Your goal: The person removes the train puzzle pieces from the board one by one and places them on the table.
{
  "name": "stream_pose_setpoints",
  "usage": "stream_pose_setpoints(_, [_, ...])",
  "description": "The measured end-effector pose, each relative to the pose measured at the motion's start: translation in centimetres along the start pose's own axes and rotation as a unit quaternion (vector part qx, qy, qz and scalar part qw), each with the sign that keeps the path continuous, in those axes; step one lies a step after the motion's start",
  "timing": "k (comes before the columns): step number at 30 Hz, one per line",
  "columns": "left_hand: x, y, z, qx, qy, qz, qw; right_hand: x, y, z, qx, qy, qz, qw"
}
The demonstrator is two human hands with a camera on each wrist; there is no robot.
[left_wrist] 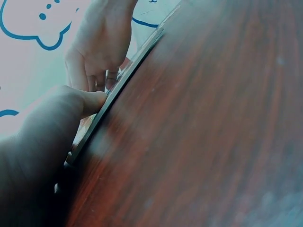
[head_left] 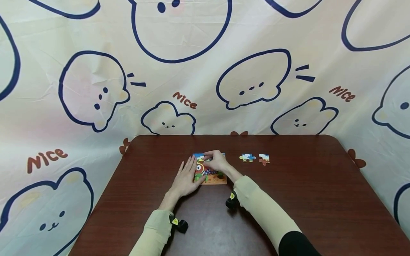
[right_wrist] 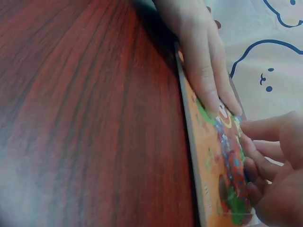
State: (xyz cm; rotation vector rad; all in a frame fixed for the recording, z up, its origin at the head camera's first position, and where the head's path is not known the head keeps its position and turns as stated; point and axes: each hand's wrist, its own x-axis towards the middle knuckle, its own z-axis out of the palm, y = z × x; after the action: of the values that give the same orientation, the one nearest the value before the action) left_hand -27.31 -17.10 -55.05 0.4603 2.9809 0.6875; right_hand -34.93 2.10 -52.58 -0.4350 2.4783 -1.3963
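Observation:
A small, colourful jigsaw puzzle lies on the brown table, its lower part an orange ground with green and red shapes. My left hand rests spread over the puzzle's left side, the thumb touching its lower part. Over the upper part, my right hand bends its fingers down and pinches a puzzle piece at the picture's surface; the fingers hide most of that piece. In the right wrist view, the fingertips of the right hand meet the puzzle along its far side, close to the left hand's fingers.
To the right of the puzzle lie two loose pieces: a blue and white one and a brown and blue one. The wooden table reaches back to a pale cloth backdrop with cartoon outlines.

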Motion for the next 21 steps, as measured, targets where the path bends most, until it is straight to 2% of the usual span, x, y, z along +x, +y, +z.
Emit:
stream_pose_setpoints(4, [0.16,-0.02,-0.06,0.004,-0.007,0.001,1.0,0.25,-0.42,0.03,-0.013,-0.001,0.006,0.9999])
stream_pose_setpoints(9, [0.17,0.01,-0.19,0.008,-0.015,-0.003,0.9998,0.47,-0.27,0.21,0.006,0.007,0.001,1.0])
stream_pose_setpoints(21, [-0.02,-0.02,-0.16,0.006,-0.012,0.0,0.9999,0.28,0.01,0.62,0.031,0.024,-0.035,0.9986])
